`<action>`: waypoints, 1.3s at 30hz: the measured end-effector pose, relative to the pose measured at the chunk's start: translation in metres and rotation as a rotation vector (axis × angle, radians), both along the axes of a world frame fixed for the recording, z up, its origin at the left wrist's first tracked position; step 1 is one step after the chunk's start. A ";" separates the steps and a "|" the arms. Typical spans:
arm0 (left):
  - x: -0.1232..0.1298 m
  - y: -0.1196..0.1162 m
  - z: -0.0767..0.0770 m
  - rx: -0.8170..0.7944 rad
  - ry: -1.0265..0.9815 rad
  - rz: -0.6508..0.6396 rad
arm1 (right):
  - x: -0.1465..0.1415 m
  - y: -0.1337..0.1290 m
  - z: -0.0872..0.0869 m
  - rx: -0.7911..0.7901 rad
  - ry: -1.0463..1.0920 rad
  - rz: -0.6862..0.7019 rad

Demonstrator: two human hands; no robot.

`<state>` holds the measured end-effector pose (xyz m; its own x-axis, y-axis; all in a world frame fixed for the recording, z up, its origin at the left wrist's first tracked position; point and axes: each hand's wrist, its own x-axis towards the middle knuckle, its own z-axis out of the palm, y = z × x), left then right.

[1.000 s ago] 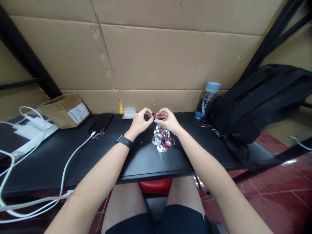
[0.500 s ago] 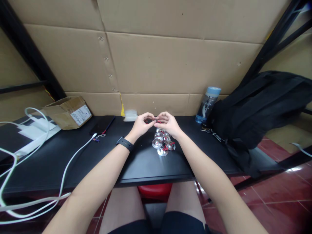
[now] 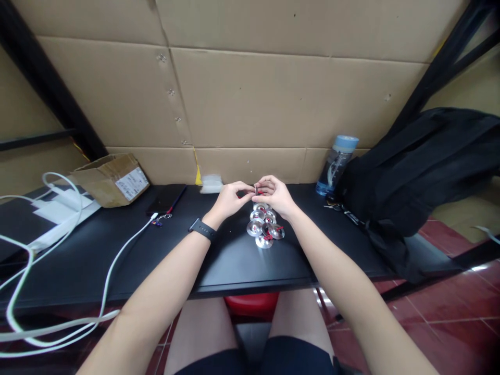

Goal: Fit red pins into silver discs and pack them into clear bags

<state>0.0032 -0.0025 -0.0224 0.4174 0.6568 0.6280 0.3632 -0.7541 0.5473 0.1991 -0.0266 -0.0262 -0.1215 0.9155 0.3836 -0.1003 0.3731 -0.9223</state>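
1. A black table (image 3: 117,250) runs the width of the frame beneath the fingers, backed by a wall of cardboard sheets (image 3: 273,94).
2. Just left of the fingers, against the cardboard, sits a small clear plastic packet (image 3: 211,183).
3. Further left lie a dark phone (image 3: 167,198) and an open cardboard box (image 3: 111,178) with a white label.
4. White cables (image 3: 58,271) loop across the far left end of the table, well apart from the fingers.
5. To the right of the fingers stands a clear water bottle (image 3: 336,164) with a blue cap, touching a black backpack (image 3: 414,172) slumped over the table's right end.
6. A red stool (image 3: 252,302) shows below the table edge.
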 end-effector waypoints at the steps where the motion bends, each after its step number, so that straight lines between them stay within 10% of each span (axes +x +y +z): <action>1: 0.000 -0.001 0.000 0.029 0.005 0.002 | 0.000 0.000 0.000 -0.002 -0.003 0.003; 14: -0.002 0.002 0.001 0.249 0.171 0.128 | 0.007 0.003 -0.001 0.031 -0.042 0.020; 23: -0.042 0.030 -0.012 0.147 0.442 0.477 | 0.056 0.032 -0.013 0.130 -0.666 -0.484; 39: -0.044 0.030 -0.014 0.055 0.611 0.528 | 0.090 0.043 -0.029 -0.098 -1.017 -0.411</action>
